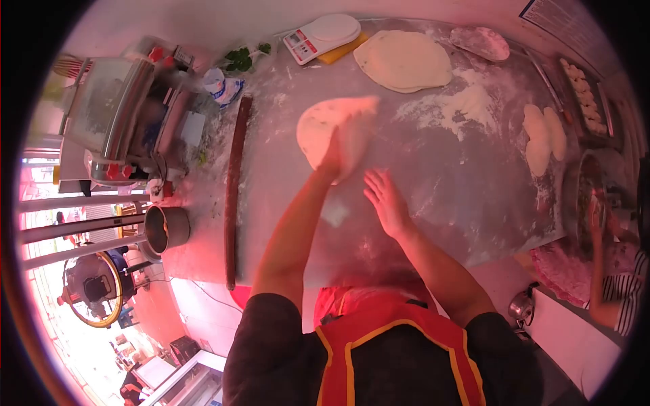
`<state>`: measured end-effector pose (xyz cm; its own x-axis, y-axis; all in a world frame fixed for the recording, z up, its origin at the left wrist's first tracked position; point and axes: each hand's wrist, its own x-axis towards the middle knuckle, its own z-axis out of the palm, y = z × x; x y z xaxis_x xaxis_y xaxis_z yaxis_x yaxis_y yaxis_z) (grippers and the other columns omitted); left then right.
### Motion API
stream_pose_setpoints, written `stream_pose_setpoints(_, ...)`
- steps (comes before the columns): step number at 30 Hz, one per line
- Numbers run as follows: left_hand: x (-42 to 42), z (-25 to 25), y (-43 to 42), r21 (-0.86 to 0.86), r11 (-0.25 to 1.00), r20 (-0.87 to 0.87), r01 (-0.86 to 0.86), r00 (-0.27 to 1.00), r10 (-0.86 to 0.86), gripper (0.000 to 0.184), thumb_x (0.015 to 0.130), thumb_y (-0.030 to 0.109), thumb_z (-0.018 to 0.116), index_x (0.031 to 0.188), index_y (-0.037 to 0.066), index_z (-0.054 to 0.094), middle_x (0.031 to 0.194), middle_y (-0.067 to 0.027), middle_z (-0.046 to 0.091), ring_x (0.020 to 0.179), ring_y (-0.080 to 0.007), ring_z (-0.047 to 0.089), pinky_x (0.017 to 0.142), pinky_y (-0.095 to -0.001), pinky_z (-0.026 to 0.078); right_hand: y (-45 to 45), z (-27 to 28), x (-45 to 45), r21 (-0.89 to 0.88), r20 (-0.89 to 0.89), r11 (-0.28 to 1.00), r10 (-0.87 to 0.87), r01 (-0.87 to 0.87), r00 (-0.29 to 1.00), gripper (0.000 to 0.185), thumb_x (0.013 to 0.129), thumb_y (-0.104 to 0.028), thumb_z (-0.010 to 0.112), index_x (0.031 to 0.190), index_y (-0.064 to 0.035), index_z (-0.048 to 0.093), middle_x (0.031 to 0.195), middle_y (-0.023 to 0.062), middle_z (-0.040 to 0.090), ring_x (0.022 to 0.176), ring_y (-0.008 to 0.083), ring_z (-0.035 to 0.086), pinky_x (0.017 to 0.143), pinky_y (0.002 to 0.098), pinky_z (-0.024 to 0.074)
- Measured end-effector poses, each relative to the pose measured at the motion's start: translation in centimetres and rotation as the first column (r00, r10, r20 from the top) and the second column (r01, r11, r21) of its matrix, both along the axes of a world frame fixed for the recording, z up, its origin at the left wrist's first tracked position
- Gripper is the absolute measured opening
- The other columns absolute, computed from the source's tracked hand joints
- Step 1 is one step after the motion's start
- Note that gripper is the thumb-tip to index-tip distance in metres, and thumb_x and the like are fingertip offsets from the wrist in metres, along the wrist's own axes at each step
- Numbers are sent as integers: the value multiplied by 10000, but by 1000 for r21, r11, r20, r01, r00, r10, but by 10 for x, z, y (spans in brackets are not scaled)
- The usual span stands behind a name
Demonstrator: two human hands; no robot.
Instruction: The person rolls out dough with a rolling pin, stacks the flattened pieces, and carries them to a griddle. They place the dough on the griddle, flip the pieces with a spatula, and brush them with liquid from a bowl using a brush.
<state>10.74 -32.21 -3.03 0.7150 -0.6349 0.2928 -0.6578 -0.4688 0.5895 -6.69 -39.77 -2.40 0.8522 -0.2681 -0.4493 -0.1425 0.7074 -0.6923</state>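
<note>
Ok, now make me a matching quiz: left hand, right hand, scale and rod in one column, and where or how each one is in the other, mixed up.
Things:
1. Left hand
2. Right hand
3. Scale
4. Rod

Place, colour or state:
A. White, at the back of the table
B. Touching a dough sheet
C. Brown, lying along the table's left side
D. Fingers outstretched, holding nothing

Right pairs: 1-B, 2-D, 3-A, 4-C
</note>
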Motion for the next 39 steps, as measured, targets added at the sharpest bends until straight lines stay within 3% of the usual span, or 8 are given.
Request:
stream_pose_setpoints(4, 7, -55, 22, -116, 912, 257, -393, 875, 410, 466, 851, 272, 678, 1233, 29, 565, 1266, -161, 588, 1161, -343, 549, 957, -455, 428, -25, -4, 18, 173, -121, 958, -209, 228, 970, 587, 973, -330, 570, 1411, 5, 369, 1391, 144, 480, 1306, 252, 469, 1112, 385, 352)
stream_pose_setpoints(8, 27, -20, 51, 310, 721, -114, -619, 729, 675, 610, 782, 348, 748, 1268, 40, 545, 1237, -175, 617, 1129, -323, 591, 918, -451, 464, -28, -15, 38, 126, -270, 976, -140, 179, 953, 521, 929, -194, 632, 1363, 9, 427, 1311, 109, 545, 1179, 243, 571, 1014, 395, 473)
stream_pose_setpoints(20, -143, -15, 116, 84, 874, -816, -479, 470, 337, 238, 866, 219, 670, 976, 10, 641, 729, -96, 664, 649, -126, 655, 588, -297, 501, -111, -28, -33, -282, -397, 931, 106, -231, 911, 336, 895, -111, 640, 1202, 15, 587, 989, 116, 682, 900, 269, 682, 811, 406, 567)
stream_pose_setpoints(24, -147, -9, 194, 276, 689, -542, -670, 483, 688, 331, 855, 268, 667, 1002, -26, 624, 857, -159, 674, 821, -294, 661, 747, -414, 513, -71, -4, -47, -972, -204, 128, -43, -197, 978, 486, 892, -133, 618, 1331, 2, 460, 1245, 193, 568, 1163, 356, 557, 959, 483, 457)
stream_pose_setpoints(26, -133, -19, 252, 246, 529, 472, -812, 577, 666, 439, 830, 306, 685, 1090, -34, 587, 1091, -230, 629, 1070, -379, 579, 911, -469, 450, -36, -14, -43, -975, -127, -203, 182, -90, 975, 635, 879, -191, 624, 1425, -16, 351, 1430, 218, 410, 1331, 371, 399, 1087, 543, 300)
stream_pose_setpoints(27, -130, -13, 269, 232, 467, 514, -854, 515, 686, 461, 834, 301, 680, 1139, -24, 563, 1142, -236, 596, 1111, -386, 542, 940, -479, 425, -20, -18, -42, -936, -156, -350, 290, -47, 944, 707, 869, -223, 632, 1465, -32, 303, 1502, 213, 326, 1392, 363, 320, 1133, 564, 212)
stream_pose_setpoints(31, -112, -29, 339, 383, 322, 326, -866, 453, 830, 450, 864, 281, 654, 1194, 2, 527, 1137, -206, 576, 1088, -387, 522, 939, -484, 417, 6, -27, -42, -926, -255, -356, 356, -121, 899, 760, 865, -270, 642, 1488, -40, 273, 1510, 214, 317, 1389, 388, 316, 1146, 580, 159)
stream_pose_setpoints(39, -171, 29, 306, 302, 727, 259, -617, 787, 561, 320, 802, 206, 677, 1055, 43, 569, 1008, -139, 587, 978, -354, 546, 817, -445, 465, -51, 49, -38, -954, -16, -289, 322, 82, 947, 791, 818, -153, 707, 1490, -79, 296, 1513, 165, 339, 1370, 383, 348, 1111, 562, 267)
